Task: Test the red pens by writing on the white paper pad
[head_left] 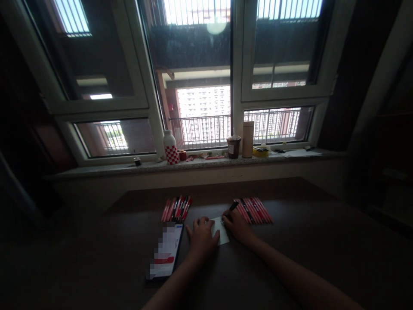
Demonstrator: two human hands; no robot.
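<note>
On the dark table a small pale sheet of paper (222,236) lies between my hands. My left hand (203,236) rests on its left side with fingers spread, pressing it flat. In my right hand (238,224) is a dark pen (233,206), gripped with its upper end tilted up and to the right. The pen's tip is at the paper's upper right, mostly hidden by my fingers. A phone (167,252) with a lit screen, partly blurred, lies left of my left hand. Behind my right hand is a row of red and black pens (256,210).
Another row of pens (176,209) lies beyond the phone. Past the table (135,200), the windowsill (200,162) carries a checkered bottle (171,148), a cup (233,147), a tan cylinder (248,140), a yellow tape roll (260,152) and papers (301,153).
</note>
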